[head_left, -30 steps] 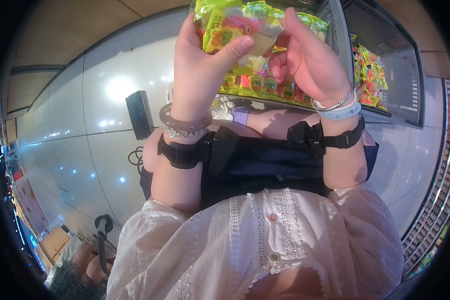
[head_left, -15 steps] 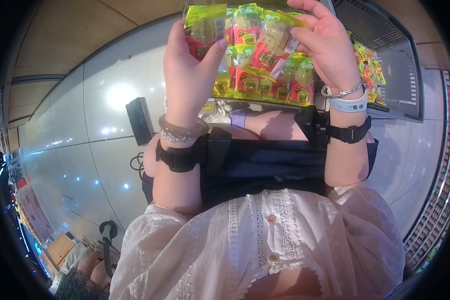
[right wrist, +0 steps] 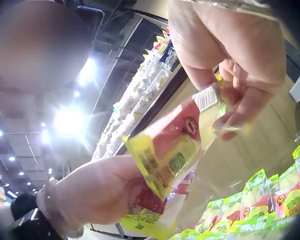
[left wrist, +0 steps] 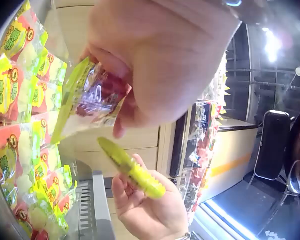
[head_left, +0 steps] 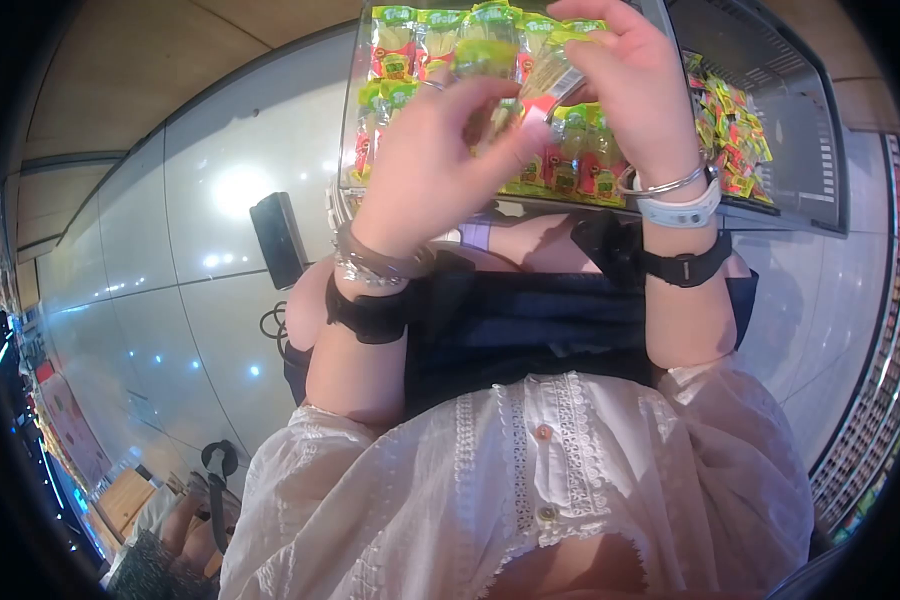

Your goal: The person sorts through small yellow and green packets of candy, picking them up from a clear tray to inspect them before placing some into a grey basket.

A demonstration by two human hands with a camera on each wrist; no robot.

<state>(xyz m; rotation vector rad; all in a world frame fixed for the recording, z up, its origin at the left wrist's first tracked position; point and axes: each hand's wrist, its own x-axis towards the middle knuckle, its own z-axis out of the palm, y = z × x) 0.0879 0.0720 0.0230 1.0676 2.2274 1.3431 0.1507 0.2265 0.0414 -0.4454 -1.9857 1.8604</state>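
Left hand (head_left: pixel 435 165), right hand (head_left: pixel 638 90): fingers pinching one packet (right wrist: pixel 176 135) each — likely light, soft, slippery; grip end seals (left wrist: pixel 67 107).

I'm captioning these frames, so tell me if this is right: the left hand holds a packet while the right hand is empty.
The right hand isn't empty: the right wrist view shows it pinching a barcoded packet near one end. The left hand holds a packet, as you said.
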